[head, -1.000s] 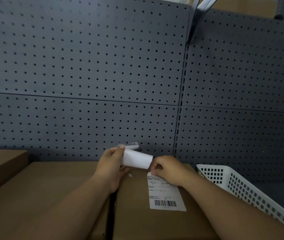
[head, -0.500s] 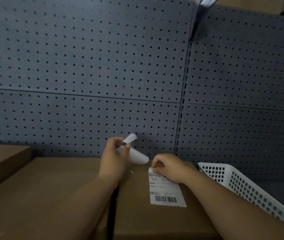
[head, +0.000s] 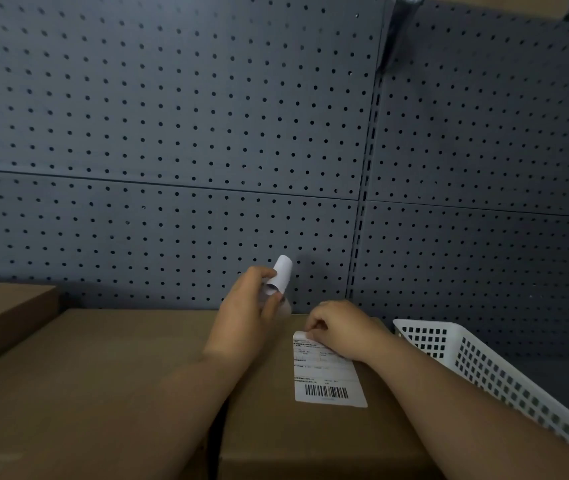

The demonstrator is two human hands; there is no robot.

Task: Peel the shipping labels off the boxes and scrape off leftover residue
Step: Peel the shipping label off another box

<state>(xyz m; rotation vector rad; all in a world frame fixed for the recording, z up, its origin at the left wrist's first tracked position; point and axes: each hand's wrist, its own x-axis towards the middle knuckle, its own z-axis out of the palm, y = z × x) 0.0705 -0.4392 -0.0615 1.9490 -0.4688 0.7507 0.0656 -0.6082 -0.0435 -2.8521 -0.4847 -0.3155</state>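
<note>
A brown cardboard box lies in front of me with a white shipping label bearing a barcode stuck on its top. My right hand rests on the label's far edge, fingers curled and pinching at its top left corner. My left hand hovers over the box's far left corner, shut on a curled white peeled label that sticks upward. A second, larger cardboard box sits directly to the left, under my left forearm.
A white perforated plastic basket stands to the right of the box. A third cardboard box sits at the far left. A grey pegboard wall closes the back, right behind the boxes.
My left hand has lifted and turned the peeled label from lying sideways to pointing upward. My right hand has stayed at the top edge of the stuck label.
</note>
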